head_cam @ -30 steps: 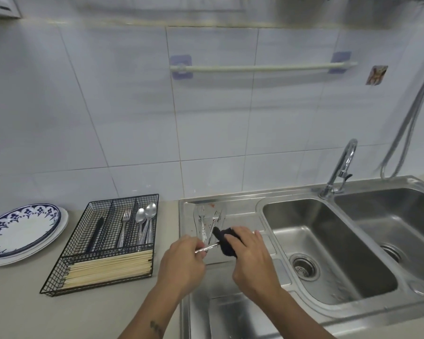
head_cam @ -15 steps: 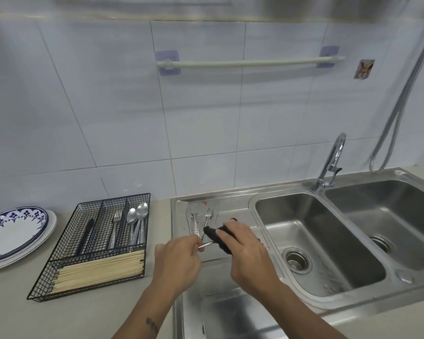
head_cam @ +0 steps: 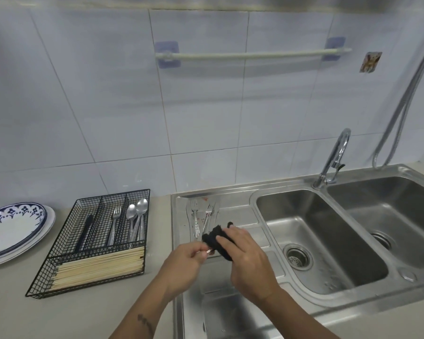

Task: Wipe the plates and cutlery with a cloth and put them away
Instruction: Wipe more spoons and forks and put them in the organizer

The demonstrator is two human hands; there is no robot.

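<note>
Head view: the left hand (head_cam: 181,261) pinches a slim metal cutlery piece (head_cam: 209,251); the right hand (head_cam: 249,255) grips the black cloth (head_cam: 217,238), now covering more of it than before. Wiping continues above the steel drainboard (head_cam: 240,216).

No text or label can be read anywhere.
</note>
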